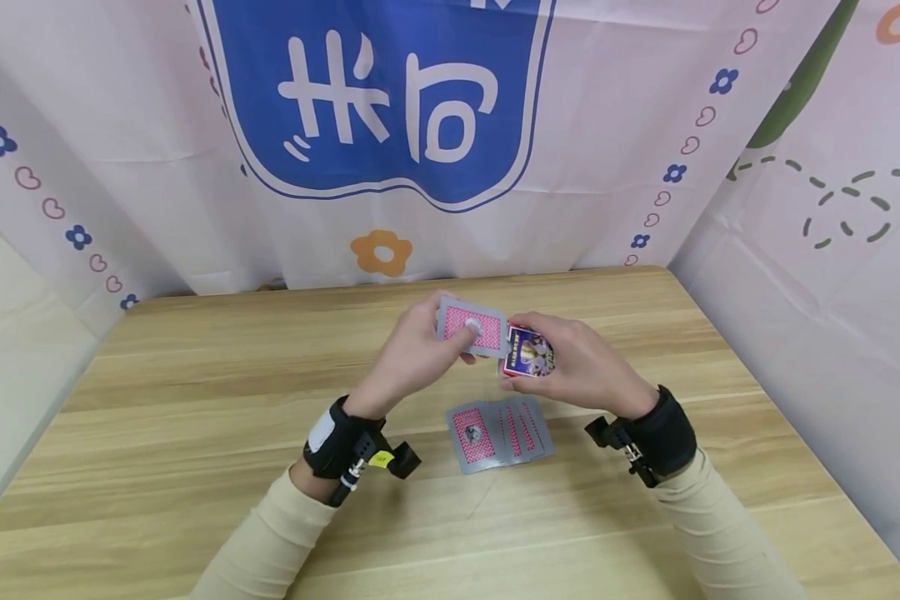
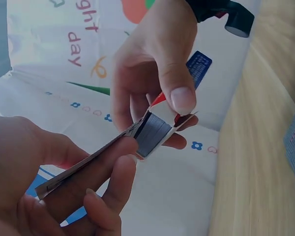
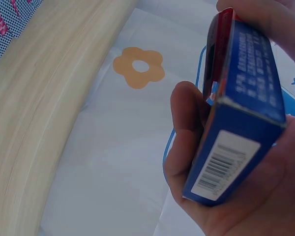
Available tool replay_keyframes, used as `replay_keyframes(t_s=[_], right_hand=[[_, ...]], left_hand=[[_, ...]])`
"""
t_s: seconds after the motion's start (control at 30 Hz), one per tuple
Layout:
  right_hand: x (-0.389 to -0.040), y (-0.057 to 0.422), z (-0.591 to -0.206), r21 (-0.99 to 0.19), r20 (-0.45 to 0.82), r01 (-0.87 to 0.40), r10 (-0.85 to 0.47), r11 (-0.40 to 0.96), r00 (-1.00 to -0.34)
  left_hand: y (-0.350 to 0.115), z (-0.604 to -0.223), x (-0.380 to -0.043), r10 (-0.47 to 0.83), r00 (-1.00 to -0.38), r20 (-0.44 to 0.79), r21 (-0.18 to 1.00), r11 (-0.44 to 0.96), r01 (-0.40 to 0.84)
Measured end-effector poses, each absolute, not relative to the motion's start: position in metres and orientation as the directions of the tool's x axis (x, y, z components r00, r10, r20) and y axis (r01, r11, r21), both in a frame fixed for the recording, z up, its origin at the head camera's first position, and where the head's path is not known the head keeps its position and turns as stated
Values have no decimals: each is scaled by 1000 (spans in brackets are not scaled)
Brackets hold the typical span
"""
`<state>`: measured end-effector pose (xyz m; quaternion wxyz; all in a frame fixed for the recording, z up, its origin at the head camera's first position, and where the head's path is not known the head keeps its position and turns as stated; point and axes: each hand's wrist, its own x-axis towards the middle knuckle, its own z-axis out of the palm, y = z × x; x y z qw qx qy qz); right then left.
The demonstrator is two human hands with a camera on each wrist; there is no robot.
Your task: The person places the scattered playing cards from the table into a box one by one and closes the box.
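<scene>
"What is held by the left hand [image 1: 411,360]?"

"A playing card [image 1: 486,320] is pinched there, thumb on its red-patterned back. Its face is hidden from the head view, and whether others lie beneath cannot be told."

"And by the right hand [image 1: 588,364]?"

"The card box [image 1: 528,352] is gripped, its sides partly covered by fingers and palm. Its small print is too blurred to be read."

"Can its opening be seen?"

"From the left wrist, yes: a grey stack [image 2: 154,135] is shown inside. The card is held right at the mouth; whether any of it is inside cannot be made out."

"Where on the table [image 1: 232,417]?"

"Card and box are held between the hands, above it, nearer the far right corner than the far left. Overlapping cards [image 1: 499,437] are laid nearer the near edge, which is cut off."
</scene>
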<state>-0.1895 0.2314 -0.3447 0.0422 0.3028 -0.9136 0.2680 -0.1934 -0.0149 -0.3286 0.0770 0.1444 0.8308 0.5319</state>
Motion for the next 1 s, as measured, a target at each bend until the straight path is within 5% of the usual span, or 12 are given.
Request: replay_keyframes(t_s=[0.33,1.0], right_hand=[[-190,232,-345,-477,229,-569,-530,670,-817],[-188,228,-346,-463,233,-591,-552,661,-800]], left_hand=[[-14,-331,-194,312,-947,78,904,378,199],[-4,-336,-188,450,-892,-51,893,421,162]])
